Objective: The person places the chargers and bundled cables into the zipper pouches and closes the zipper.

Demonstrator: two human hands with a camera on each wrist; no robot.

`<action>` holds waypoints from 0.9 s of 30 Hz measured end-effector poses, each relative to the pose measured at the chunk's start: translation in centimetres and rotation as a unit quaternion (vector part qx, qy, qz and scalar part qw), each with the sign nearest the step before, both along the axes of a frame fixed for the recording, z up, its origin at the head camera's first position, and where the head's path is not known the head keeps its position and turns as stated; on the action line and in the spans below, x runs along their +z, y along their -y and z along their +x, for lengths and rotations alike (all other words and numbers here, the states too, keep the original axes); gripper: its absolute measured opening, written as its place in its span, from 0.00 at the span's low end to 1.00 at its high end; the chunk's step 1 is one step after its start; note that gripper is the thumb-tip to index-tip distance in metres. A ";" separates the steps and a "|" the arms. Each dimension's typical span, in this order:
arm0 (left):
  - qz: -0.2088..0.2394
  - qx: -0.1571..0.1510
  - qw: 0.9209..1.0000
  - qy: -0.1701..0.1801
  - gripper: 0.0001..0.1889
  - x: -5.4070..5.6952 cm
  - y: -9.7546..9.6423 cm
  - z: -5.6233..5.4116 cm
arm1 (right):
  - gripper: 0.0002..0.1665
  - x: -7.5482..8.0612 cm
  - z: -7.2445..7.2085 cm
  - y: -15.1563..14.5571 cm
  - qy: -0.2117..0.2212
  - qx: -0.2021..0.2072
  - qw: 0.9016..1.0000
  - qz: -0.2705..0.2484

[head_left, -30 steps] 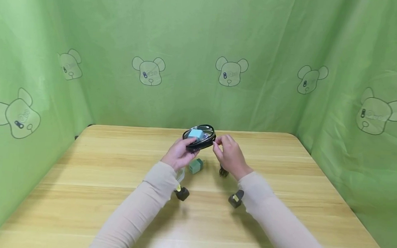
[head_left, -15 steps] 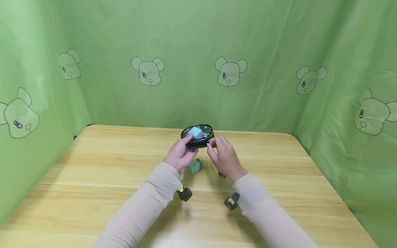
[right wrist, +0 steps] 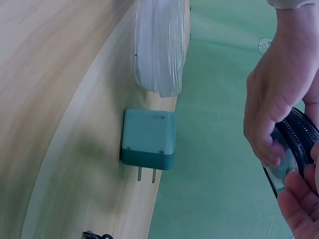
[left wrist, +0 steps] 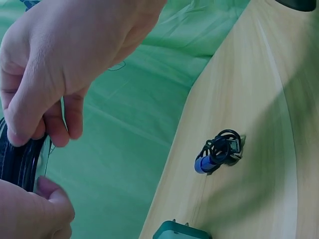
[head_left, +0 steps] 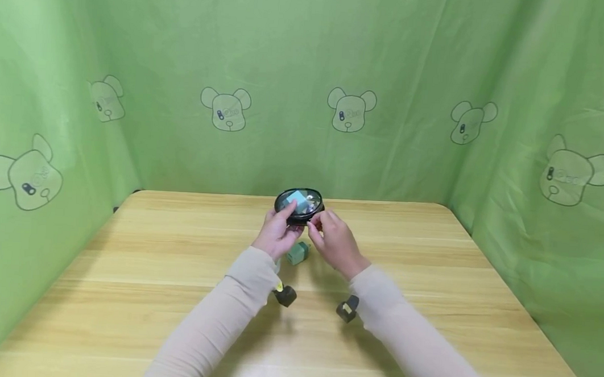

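A clear oval zip pouch with black edging is held above the table, with a light-blue block visible inside. My left hand grips the pouch's left side, thumb over the clear top and fingers underneath. At the near right edge, my right hand pinches the zipper; the pull itself is hidden by the fingers. Seen from the right wrist, the black zipper band runs between both hands. Below the pouch, a green plug charger lies on the table, its two prongs showing.
On the wooden table lie a bundled black cable with a blue plug and a coiled white cable beside the charger. Green curtains enclose the back and sides. Black wrist cameras hang beneath the sleeves.
My right hand has slid leftward along the pouch's near edge, closer to my left hand. The pouch has shifted slightly left and its clear top shows more. The charger stays put.
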State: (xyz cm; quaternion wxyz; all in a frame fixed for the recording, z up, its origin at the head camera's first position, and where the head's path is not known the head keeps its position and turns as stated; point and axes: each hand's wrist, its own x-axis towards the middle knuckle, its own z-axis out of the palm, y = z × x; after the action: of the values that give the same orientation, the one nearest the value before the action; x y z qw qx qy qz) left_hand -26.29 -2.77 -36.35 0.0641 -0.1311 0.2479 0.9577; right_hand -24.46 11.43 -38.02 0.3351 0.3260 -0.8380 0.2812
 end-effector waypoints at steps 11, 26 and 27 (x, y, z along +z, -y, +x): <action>-0.007 -0.026 1.000 0.001 0.30 0.4 0.2 0.4 | 0.05 -0.1 -0.1 0.2 -0.012 0.007 1.000 0.002; -0.022 -0.040 0.999 0.004 0.34 0.3 1.1 0.3 | 0.03 -0.1 0.0 -0.3 0.004 0.003 1.000 -0.001; -0.021 -0.042 0.999 0.003 0.35 0.3 1.1 0.3 | 0.03 -0.1 0.0 -0.4 0.005 0.001 1.000 -0.002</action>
State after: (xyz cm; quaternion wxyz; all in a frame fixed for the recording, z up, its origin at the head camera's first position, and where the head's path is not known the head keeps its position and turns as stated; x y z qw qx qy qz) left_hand -25.98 -3.90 -36.03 0.1018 -0.1246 0.2733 0.9484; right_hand -24.45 11.81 -38.11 0.3311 0.3252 -0.8388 0.2847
